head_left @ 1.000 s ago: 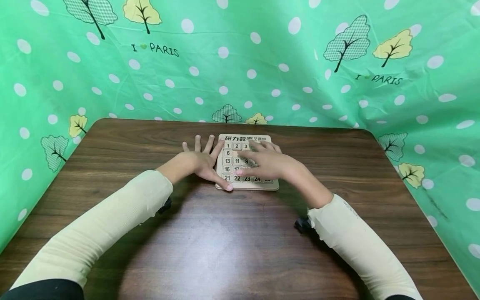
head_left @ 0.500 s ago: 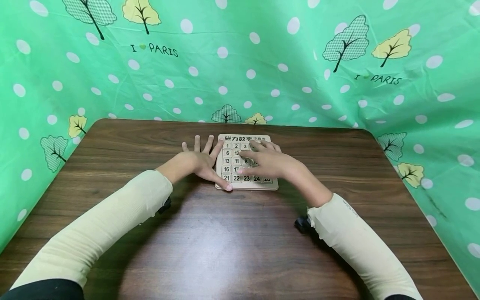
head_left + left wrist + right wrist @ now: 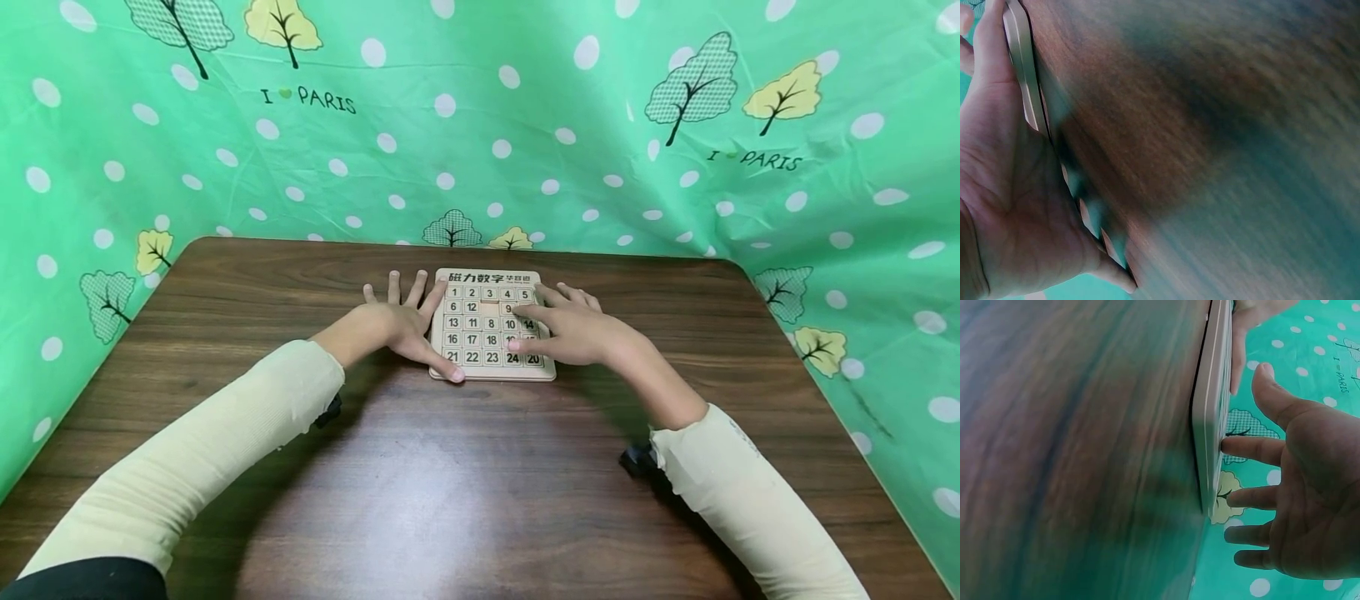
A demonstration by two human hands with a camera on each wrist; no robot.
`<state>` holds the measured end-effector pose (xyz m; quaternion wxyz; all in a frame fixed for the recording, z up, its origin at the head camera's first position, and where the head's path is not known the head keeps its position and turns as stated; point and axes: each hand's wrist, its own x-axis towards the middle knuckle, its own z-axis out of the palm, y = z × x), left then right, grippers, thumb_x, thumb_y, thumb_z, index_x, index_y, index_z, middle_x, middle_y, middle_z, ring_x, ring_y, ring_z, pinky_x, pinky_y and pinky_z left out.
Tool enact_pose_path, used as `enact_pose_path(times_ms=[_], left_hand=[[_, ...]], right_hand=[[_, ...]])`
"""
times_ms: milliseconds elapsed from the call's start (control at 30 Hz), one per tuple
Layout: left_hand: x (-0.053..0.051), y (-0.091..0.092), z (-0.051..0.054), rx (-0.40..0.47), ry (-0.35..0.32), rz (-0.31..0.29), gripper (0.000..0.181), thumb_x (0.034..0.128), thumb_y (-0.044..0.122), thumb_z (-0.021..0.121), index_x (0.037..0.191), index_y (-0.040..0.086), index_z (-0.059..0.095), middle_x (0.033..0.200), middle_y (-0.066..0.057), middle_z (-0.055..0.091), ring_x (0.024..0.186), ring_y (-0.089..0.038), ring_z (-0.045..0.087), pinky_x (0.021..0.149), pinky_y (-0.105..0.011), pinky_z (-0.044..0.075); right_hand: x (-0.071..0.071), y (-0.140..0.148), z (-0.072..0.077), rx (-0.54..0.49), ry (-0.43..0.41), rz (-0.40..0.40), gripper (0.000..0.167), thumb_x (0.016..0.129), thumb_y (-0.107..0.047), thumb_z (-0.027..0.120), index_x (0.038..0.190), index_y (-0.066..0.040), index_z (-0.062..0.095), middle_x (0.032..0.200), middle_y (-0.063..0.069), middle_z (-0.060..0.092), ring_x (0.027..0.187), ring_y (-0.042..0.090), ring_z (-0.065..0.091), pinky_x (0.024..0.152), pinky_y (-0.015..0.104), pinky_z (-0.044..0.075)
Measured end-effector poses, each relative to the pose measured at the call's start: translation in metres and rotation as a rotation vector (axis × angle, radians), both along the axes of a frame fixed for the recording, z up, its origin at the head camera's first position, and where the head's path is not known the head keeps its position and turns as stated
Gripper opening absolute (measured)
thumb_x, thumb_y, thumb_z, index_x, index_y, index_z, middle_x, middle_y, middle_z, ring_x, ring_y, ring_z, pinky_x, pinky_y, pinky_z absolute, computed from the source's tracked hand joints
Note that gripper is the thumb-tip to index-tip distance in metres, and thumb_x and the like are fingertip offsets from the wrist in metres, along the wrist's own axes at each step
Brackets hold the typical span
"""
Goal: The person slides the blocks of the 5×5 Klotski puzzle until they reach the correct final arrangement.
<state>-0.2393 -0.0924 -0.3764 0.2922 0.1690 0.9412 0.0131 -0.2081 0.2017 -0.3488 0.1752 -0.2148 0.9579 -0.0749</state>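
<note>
Pale wood is the material of the number board (image 3: 492, 374), which lies flat on the brown bench (image 3: 420, 483), in the middle of the head frame, a little below its half height. Dark characters run along its upper border. Its tiles stand in five rows, and in the second row, below tile 3 (image 3: 490, 293), there is a light slot (image 3: 490, 307), with tile 12 (image 3: 472, 307) at its left and tile 9 (image 3: 507, 308) at its right.

The left hand (image 3: 405, 327) is at the left side of the board; its grip is spread wide, the index finger beside the upper left border and the thumb at the lower left corner. The right hand (image 3: 576, 329) comes from the lower right of the frame and covers a part of the right columns. Its grip is also spread: the index fingertip is on tile 9, while in the right wrist view the thumb stands apart from the board.

Both arms wear cream sleeves (image 3: 195, 450), entering from the lower corners. A green cloth (image 3: 480, 108) with white dots and printed trees fills the upper part of the frame.
</note>
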Motion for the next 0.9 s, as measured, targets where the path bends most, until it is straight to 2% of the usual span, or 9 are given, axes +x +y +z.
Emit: enact_pose_path(times_ms=[133,333,467,500,700,900], left_hand=[[-0.001,-0.001,-0.001,-0.004,0.006,-0.002,0.170,0.0663,0.108,0.070,0.173,0.031,-0.037,0.183,-0.013,-0.040,0.166,-0.054,-0.037,0.128,-0.090,-0.012],[0.000,-0.001,-0.001,0.001,0.001,-0.001,0.170,0.0658,0.109,0.070,0.172,0.031,-0.038,0.182,-0.014,-0.040,0.166,-0.054,-0.038,0.128,-0.090,-0.012],[-0.001,-0.001,-0.001,0.001,-0.002,-0.001,0.170,0.0659,0.109,0.070,0.172,0.031,-0.038,0.182,-0.014,-0.041,0.165,-0.054,-0.038,0.128,-0.090,-0.013],[-0.001,-0.002,-0.001,0.000,-0.002,-0.001,0.170,0.0660,0.109,0.070,0.172,0.031,-0.038,0.182,-0.014,-0.041,0.165,-0.055,-0.038,0.128,-0.090,-0.012],[-0.001,-0.002,-0.001,0.004,-0.002,-0.002,0.169,0.0677,0.108,0.070,0.172,0.031,-0.038,0.182,-0.013,-0.041,0.165,-0.054,-0.038,0.127,-0.090,-0.014],[0.000,-0.002,0.000,0.011,-0.007,-0.003,0.169,0.0675,0.107,0.071,0.172,0.032,-0.038,0.182,-0.013,-0.041,0.165,-0.054,-0.039,0.127,-0.090,-0.015]], right_hand=[[0.000,-0.002,-0.003,-0.006,0.006,0.005,0.080,0.108,-0.070,0.062,0.174,-0.026,0.048,0.188,0.024,0.021,0.173,0.061,0.013,0.136,0.083,0.011],[-0.007,-0.015,-0.012,-0.021,0.026,0.050,0.091,0.103,-0.083,0.058,0.173,-0.026,0.049,0.188,0.023,0.024,0.171,0.063,0.015,0.134,0.085,0.016],[-0.008,-0.021,-0.010,-0.030,0.018,0.055,0.089,0.104,-0.081,0.059,0.173,-0.026,0.048,0.189,0.021,0.023,0.172,0.062,0.014,0.135,0.083,0.015],[-0.005,-0.022,-0.006,-0.031,0.010,0.050,0.087,0.105,-0.077,0.061,0.173,-0.025,0.048,0.189,0.021,0.023,0.172,0.061,0.013,0.135,0.084,0.014],[-0.001,0.001,-0.001,-0.041,-0.006,-0.002,0.086,0.104,-0.079,0.060,0.172,-0.026,0.051,0.188,0.024,0.023,0.173,0.061,0.013,0.135,0.083,0.013],[0.006,0.023,0.005,-0.029,-0.014,-0.034,0.083,0.106,-0.071,0.065,0.171,-0.021,0.052,0.187,0.028,0.022,0.171,0.063,0.013,0.134,0.084,0.014]])
